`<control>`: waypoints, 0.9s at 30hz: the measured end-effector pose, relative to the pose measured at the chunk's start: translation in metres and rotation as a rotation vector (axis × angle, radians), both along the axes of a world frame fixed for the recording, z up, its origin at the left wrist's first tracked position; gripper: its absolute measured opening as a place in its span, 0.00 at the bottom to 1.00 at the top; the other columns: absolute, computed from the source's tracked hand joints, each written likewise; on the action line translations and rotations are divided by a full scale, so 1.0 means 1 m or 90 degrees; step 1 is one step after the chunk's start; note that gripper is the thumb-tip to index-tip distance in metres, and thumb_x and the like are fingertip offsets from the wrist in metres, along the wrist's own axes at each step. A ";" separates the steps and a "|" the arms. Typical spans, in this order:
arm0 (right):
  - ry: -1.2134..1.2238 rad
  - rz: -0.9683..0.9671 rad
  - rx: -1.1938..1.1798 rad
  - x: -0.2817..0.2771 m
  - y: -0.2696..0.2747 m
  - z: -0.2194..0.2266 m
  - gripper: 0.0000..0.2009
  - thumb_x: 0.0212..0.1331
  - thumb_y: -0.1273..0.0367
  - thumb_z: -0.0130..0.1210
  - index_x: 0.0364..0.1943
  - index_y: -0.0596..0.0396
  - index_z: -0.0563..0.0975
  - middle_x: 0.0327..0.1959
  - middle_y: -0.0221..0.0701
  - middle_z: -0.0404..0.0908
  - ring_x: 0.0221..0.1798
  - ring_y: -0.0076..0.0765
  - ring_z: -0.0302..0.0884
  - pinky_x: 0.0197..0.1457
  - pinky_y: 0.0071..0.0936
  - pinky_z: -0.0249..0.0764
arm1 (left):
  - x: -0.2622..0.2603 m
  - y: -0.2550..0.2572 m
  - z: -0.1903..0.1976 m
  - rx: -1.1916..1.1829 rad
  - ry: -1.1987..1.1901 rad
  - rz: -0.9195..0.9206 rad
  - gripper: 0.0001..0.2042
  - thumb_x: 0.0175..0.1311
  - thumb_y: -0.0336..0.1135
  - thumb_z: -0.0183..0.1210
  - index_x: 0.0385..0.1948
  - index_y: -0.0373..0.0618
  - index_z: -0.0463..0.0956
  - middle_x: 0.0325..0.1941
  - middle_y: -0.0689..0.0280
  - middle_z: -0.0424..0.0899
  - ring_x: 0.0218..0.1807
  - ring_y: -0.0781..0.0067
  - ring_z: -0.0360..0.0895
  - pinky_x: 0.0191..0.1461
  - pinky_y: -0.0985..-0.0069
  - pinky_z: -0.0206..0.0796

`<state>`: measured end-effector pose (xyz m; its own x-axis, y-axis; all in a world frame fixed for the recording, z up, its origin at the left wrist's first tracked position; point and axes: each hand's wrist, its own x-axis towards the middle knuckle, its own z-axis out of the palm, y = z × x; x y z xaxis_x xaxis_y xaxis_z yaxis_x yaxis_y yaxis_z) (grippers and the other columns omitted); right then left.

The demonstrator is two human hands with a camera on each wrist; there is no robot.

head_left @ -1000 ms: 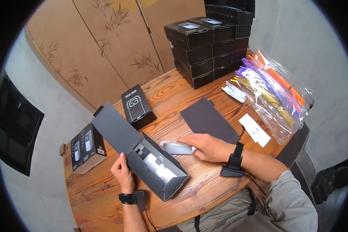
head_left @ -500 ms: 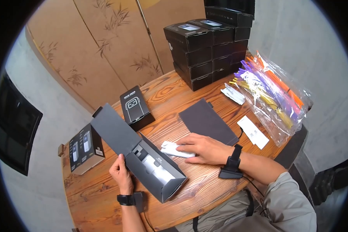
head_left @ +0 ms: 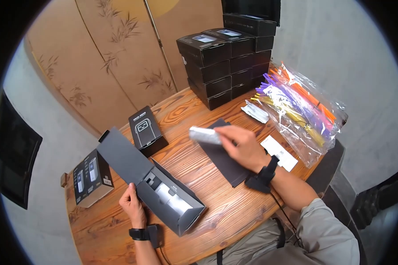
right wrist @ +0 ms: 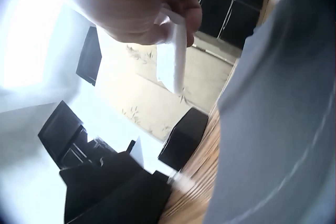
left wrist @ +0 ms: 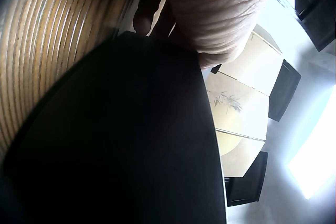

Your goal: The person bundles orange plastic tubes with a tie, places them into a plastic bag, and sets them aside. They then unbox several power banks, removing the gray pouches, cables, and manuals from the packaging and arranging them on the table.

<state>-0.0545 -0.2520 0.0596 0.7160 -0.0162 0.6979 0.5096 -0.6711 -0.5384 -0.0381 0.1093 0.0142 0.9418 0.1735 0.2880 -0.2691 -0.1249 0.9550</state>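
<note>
My left hand (head_left: 132, 206) grips the near left edge of an open black box (head_left: 162, 217), thumb on top, in the head view. Its lid (head_left: 123, 154) is folded back, and a white piece (head_left: 174, 199) lies inside. The box's dark wall fills much of the left wrist view. Above the table, my right hand (head_left: 244, 148) pinches one end of a slim white plastic-wrapped packet (head_left: 203, 135). That packet is blurred in the head view, over a dark flat sheet (head_left: 221, 160). The right wrist view shows the packet (right wrist: 171, 65) between thumb and fingers.
Black boxes (head_left: 216, 70) are stacked at the back. Two more boxes stand left, one upright-printed (head_left: 93, 176) and one lying flat (head_left: 148, 130). At right are a clear bag of coloured sticks (head_left: 296, 112), a small white packet (head_left: 254, 112) and a white card (head_left: 279, 153).
My right hand has carried the packet up and away from beside the box to over the dark sheet. The left hand still holds the box. The head view has shifted slightly.
</note>
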 end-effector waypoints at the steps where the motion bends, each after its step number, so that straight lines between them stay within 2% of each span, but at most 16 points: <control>1: -0.014 -0.051 0.001 0.004 -0.008 0.001 0.11 0.59 0.75 0.55 0.45 0.64 0.80 0.42 0.45 0.83 0.43 0.49 0.83 0.47 0.35 0.79 | 0.000 -0.001 0.001 0.006 -0.010 0.003 0.19 0.74 0.37 0.53 0.19 0.36 0.74 0.22 0.77 0.70 0.26 0.88 0.59 0.28 0.82 0.51; 2: 0.018 -0.090 0.050 0.008 -0.016 0.000 0.10 0.59 0.75 0.56 0.44 0.64 0.80 0.40 0.45 0.84 0.41 0.49 0.83 0.46 0.36 0.78 | -0.001 0.000 0.001 0.005 -0.006 0.006 0.19 0.74 0.37 0.53 0.20 0.36 0.74 0.22 0.77 0.71 0.26 0.88 0.59 0.28 0.82 0.51; 5: 0.036 -0.191 0.061 0.015 -0.039 -0.006 0.10 0.58 0.75 0.56 0.43 0.61 0.81 0.39 0.45 0.83 0.40 0.51 0.82 0.45 0.38 0.77 | -0.001 -0.001 0.002 -0.001 0.007 0.005 0.19 0.74 0.37 0.53 0.20 0.35 0.75 0.22 0.77 0.71 0.27 0.88 0.59 0.29 0.83 0.51; 8: 0.000 -0.258 0.017 0.023 -0.055 -0.017 0.09 0.57 0.75 0.57 0.41 0.60 0.82 0.39 0.45 0.84 0.41 0.51 0.82 0.48 0.39 0.77 | -0.001 0.001 0.000 -0.008 0.018 -0.002 0.19 0.74 0.37 0.53 0.21 0.35 0.75 0.22 0.77 0.71 0.27 0.88 0.60 0.29 0.83 0.51; 11: 0.049 -0.301 -0.028 0.024 -0.060 -0.024 0.09 0.56 0.73 0.58 0.39 0.59 0.83 0.39 0.44 0.84 0.42 0.51 0.82 0.49 0.40 0.76 | -0.001 -0.002 0.002 -0.007 0.022 0.006 0.19 0.74 0.36 0.53 0.20 0.37 0.75 0.22 0.77 0.70 0.26 0.89 0.59 0.28 0.83 0.51; 15: 0.112 -0.368 -0.115 0.024 -0.068 -0.034 0.08 0.53 0.71 0.61 0.38 0.53 0.85 0.42 0.38 0.84 0.46 0.48 0.80 0.52 0.41 0.75 | -0.001 0.004 -0.002 0.006 0.029 0.025 0.18 0.72 0.36 0.55 0.18 0.40 0.74 0.19 0.79 0.68 0.24 0.89 0.57 0.26 0.83 0.49; 17: 0.113 -0.362 -0.117 0.024 -0.068 -0.034 0.08 0.53 0.71 0.61 0.37 0.52 0.84 0.43 0.35 0.84 0.49 0.46 0.78 0.53 0.41 0.73 | -0.005 -0.007 0.006 -0.014 0.028 0.040 0.20 0.73 0.39 0.55 0.16 0.43 0.73 0.18 0.81 0.65 0.21 0.91 0.54 0.23 0.84 0.41; 21: 0.091 -0.326 -0.101 0.026 -0.068 -0.031 0.07 0.52 0.72 0.60 0.36 0.52 0.83 0.42 0.33 0.83 0.49 0.45 0.76 0.54 0.41 0.72 | 0.000 -0.003 0.001 -0.009 -0.020 0.021 0.17 0.72 0.37 0.56 0.21 0.37 0.77 0.22 0.79 0.71 0.26 0.90 0.59 0.28 0.85 0.50; 23: 0.051 -0.287 -0.068 0.028 -0.067 -0.029 0.07 0.54 0.71 0.60 0.37 0.54 0.83 0.40 0.34 0.84 0.44 0.43 0.80 0.49 0.37 0.74 | 0.000 0.000 0.000 -0.025 -0.001 0.011 0.15 0.71 0.34 0.56 0.26 0.31 0.79 0.24 0.77 0.74 0.28 0.89 0.63 0.31 0.85 0.55; 25: 0.058 -0.238 0.009 0.029 -0.063 -0.027 0.07 0.55 0.71 0.60 0.37 0.55 0.84 0.38 0.35 0.85 0.40 0.40 0.82 0.45 0.32 0.76 | 0.000 -0.002 0.000 -0.035 -0.003 0.021 0.14 0.71 0.34 0.57 0.27 0.32 0.80 0.24 0.77 0.74 0.28 0.88 0.63 0.31 0.85 0.55; 26: 0.090 -0.216 0.032 0.027 -0.058 -0.021 0.08 0.58 0.70 0.60 0.39 0.57 0.84 0.36 0.35 0.86 0.35 0.32 0.83 0.39 0.26 0.76 | 0.000 -0.003 0.001 -0.040 0.000 0.021 0.14 0.71 0.35 0.57 0.27 0.32 0.81 0.24 0.77 0.74 0.28 0.88 0.63 0.31 0.85 0.55; 27: 0.098 -0.187 0.053 0.024 -0.053 -0.016 0.08 0.59 0.70 0.59 0.39 0.57 0.84 0.36 0.34 0.86 0.35 0.29 0.82 0.38 0.24 0.75 | 0.000 -0.003 0.002 -0.047 0.003 0.021 0.14 0.71 0.35 0.57 0.27 0.32 0.81 0.24 0.77 0.74 0.28 0.88 0.63 0.30 0.85 0.55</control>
<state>-0.0304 -0.3046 0.0438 0.7696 -0.2893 0.5692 0.2095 -0.7277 -0.6531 -0.0386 0.1061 0.0158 0.9365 0.2242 0.2695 -0.2620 -0.0634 0.9630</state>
